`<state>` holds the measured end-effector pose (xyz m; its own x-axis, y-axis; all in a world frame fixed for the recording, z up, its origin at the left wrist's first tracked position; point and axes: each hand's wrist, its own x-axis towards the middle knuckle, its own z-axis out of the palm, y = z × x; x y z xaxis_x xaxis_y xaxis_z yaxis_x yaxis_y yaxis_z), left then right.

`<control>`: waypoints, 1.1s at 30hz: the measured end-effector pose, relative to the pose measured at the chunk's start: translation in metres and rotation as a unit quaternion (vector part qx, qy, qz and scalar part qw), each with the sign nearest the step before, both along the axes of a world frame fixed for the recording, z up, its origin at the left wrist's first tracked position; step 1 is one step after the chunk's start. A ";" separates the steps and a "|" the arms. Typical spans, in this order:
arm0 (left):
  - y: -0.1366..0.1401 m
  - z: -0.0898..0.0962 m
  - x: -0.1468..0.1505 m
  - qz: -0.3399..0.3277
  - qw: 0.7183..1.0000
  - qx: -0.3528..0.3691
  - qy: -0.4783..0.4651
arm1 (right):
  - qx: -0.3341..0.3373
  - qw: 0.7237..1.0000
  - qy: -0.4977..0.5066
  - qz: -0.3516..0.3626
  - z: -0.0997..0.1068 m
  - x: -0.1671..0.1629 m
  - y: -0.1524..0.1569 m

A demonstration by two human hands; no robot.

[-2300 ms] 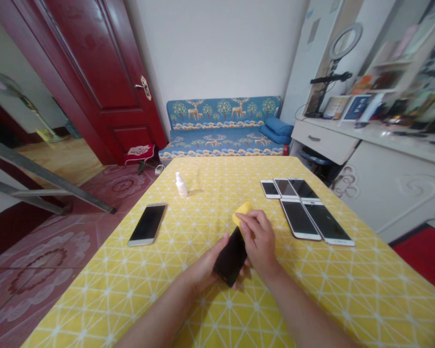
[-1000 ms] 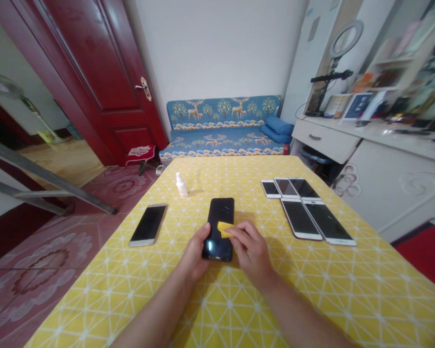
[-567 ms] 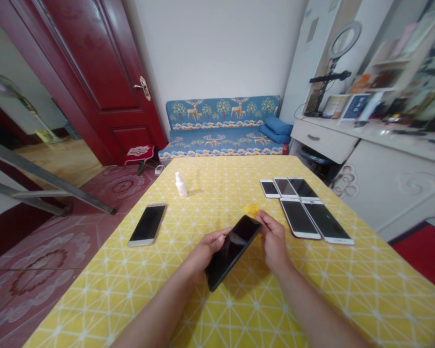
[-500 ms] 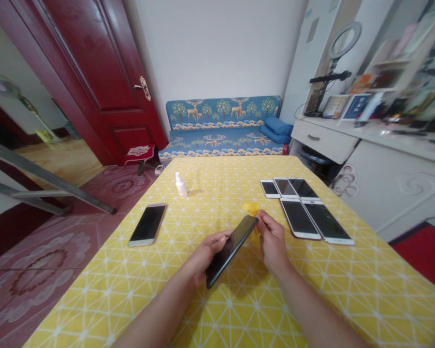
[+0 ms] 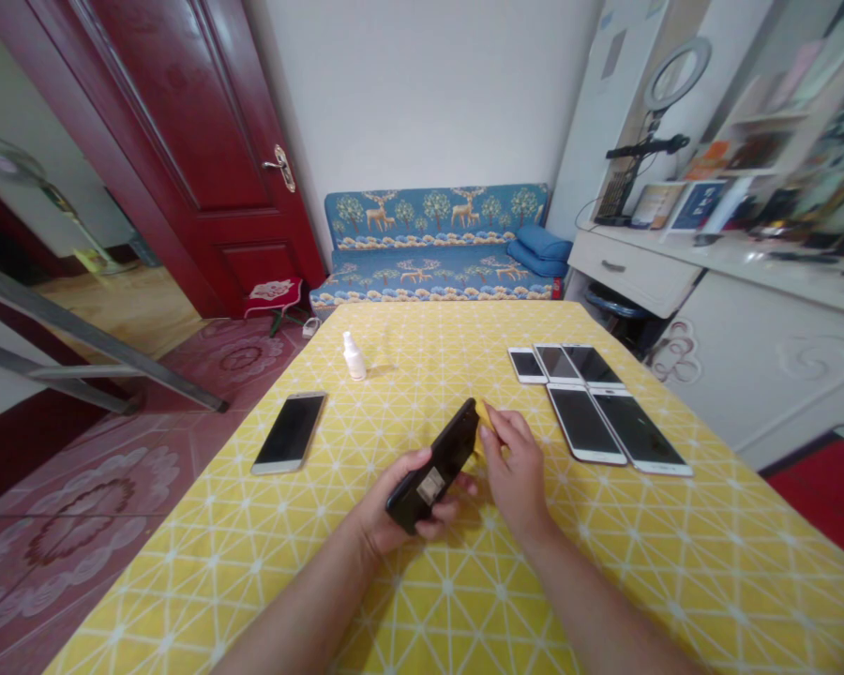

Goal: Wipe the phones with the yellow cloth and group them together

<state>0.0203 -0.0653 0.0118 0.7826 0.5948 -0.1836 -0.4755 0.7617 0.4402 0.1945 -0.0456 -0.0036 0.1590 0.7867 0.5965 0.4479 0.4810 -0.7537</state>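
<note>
My left hand (image 5: 392, 511) grips a black smartphone (image 5: 444, 459), thumb along one long edge and fingers under the other. The phone is held tilted above the table, and a pale square patch shows on the face turned to me. At its far upper end, my right hand (image 5: 517, 473) pinches a small yellow cloth (image 5: 483, 412) against the phone's edge. Most of the cloth is hidden by the fingers and the phone.
A yellow patterned tablecloth (image 5: 457, 619) covers the table. Left stand a white spray bottle (image 5: 354, 358) and a gold-rimmed phone (image 5: 291, 433). Several white-framed phones (image 5: 587, 424) lie grouped at right. Beyond the table is a blue sofa (image 5: 422, 267).
The phone has turned over in my left hand, so a face with a pale patch now shows. My right hand and the cloth have moved slightly left along the phone's end.
</note>
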 end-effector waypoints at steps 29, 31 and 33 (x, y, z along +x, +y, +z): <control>-0.006 -0.007 0.014 0.095 0.991 -0.013 0.095 | 0.053 0.981 -0.179 -0.059 0.002 0.004 0.001; -0.004 -0.005 0.014 0.105 0.992 -0.029 0.064 | 0.028 0.988 -0.137 -0.058 0.000 0.007 0.004; 0.000 -0.004 0.013 0.139 0.988 -0.051 0.053 | 0.015 0.995 -0.091 -0.033 -0.001 0.004 0.004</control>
<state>0.0336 -0.0653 0.0078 0.5653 0.7578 -0.3258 -0.6273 0.6514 0.4268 0.1984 -0.0418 -0.0050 0.0973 0.7596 0.6431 0.6074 0.4666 -0.6430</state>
